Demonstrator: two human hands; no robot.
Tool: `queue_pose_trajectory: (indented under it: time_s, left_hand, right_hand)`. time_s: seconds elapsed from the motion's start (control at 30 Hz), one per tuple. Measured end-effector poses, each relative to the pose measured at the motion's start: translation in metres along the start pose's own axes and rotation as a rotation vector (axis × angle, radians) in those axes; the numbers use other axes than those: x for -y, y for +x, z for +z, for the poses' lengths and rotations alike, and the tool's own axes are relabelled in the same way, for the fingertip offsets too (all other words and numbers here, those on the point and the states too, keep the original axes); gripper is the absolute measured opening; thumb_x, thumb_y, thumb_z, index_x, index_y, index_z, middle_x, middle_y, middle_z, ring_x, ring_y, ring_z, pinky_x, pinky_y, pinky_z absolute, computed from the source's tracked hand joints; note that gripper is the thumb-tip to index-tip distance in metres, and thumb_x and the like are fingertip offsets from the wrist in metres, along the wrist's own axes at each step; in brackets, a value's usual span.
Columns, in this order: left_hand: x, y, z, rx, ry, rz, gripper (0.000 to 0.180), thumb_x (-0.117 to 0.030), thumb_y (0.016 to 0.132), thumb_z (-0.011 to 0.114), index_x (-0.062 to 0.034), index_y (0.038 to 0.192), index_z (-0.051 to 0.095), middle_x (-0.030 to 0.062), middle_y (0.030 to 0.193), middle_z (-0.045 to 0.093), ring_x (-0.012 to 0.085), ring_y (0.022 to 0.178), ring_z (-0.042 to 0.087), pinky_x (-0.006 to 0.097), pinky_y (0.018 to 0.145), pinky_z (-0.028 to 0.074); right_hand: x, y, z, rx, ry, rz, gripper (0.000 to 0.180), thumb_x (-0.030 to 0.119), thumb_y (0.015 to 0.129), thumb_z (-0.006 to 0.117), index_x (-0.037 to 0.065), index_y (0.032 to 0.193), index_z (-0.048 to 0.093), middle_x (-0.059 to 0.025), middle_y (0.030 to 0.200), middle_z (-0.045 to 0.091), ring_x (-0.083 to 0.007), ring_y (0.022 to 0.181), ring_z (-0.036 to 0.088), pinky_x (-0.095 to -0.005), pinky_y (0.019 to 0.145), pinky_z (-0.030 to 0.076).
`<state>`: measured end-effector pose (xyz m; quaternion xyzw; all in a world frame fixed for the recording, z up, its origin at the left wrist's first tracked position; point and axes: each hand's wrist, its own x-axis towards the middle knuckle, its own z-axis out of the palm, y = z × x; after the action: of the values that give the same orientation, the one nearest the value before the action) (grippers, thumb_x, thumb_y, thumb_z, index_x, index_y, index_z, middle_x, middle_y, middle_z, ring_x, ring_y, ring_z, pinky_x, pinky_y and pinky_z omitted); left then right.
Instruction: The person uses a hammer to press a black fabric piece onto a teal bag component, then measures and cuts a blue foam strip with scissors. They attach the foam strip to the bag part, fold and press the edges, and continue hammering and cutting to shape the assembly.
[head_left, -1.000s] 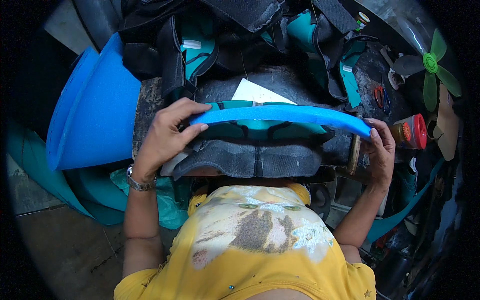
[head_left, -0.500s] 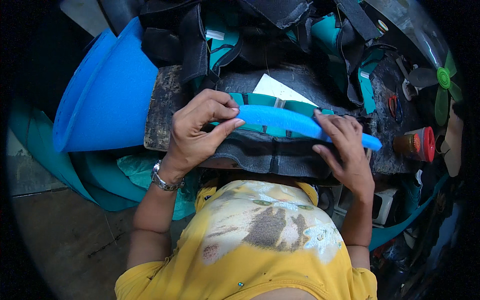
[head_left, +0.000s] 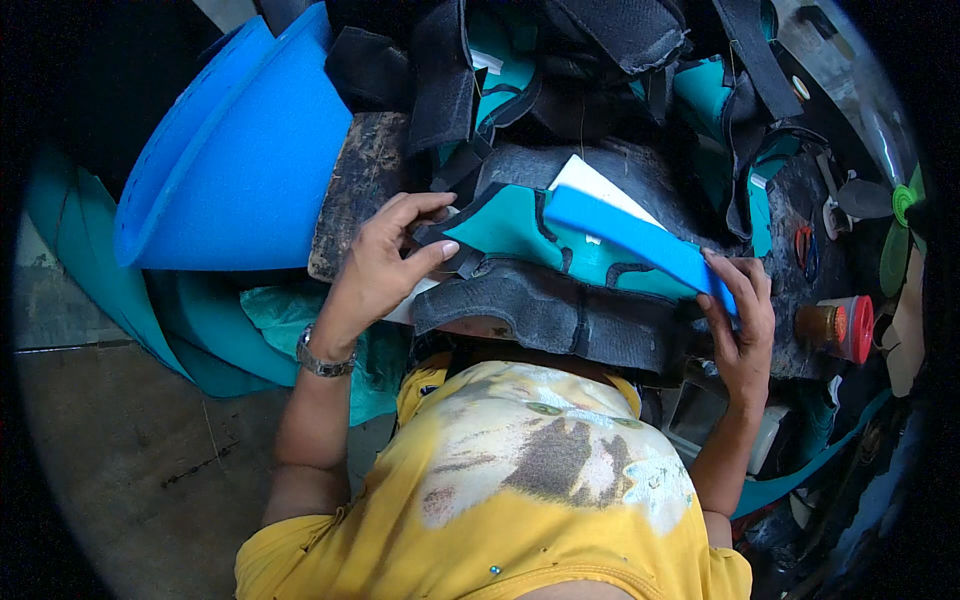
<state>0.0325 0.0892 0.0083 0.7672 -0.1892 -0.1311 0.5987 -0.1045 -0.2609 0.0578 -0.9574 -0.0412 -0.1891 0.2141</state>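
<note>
Blue foam strip [head_left: 640, 243] sits pinched at its near end by the right hand [head_left: 742, 330], so press it flat onto the teal-and-black padded panel [head_left: 520, 250] that the left hand [head_left: 385, 265] grasps steady.

My left hand [head_left: 395, 262] rests at the near-left corner of the teal and black padded piece [head_left: 545, 280], hemmed on its left by the large blue foam sheets [head_left: 240, 170] and the worn board [head_left: 358, 195] just beside it. My right hand [head_left: 738, 325] grips the end of the blue foam strip [head_left: 640, 245], with the red-capped jar [head_left: 838, 328] near on its right. Piled black and teal straps [head_left: 600, 70] block the far side; open floor [head_left: 130, 460] lies at lower left.
</note>
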Motion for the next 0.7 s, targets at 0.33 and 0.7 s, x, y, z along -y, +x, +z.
queue_pose_trajectory:
  time_s: [0.33,0.7]
  left_hand:
    - [0.005,-0.002,0.009,0.042,-0.248,-0.030,0.047,0.009,0.090,0.060,0.0005,0.135,0.053,0.0100,0.126,0.060,0.0085,0.103,0.062,0.021,0.083,0.056]
    - [-0.015,-0.005,0.014,-0.149,0.461,0.302,0.035,-0.004,0.082,0.070,-0.0027,0.117,0.069,0.0143,0.105,0.060,0.0302,0.102,0.060,0.041,0.093,0.047]
  right_hand:
    - [0.021,0.007,0.016,0.089,-0.054,-0.076,0.044,0.006,0.079,0.075,0.021,0.120,0.070,-0.0074,0.096,0.057,-0.0244,0.092,0.052,-0.0415,0.090,0.034]
    - [0.027,0.012,0.033,0.163,-0.241,-0.132,0.044,0.010,0.081,0.074,0.022,0.122,0.067,-0.0084,0.094,0.055,-0.0257,0.090,0.055,-0.0451,0.086,0.034]
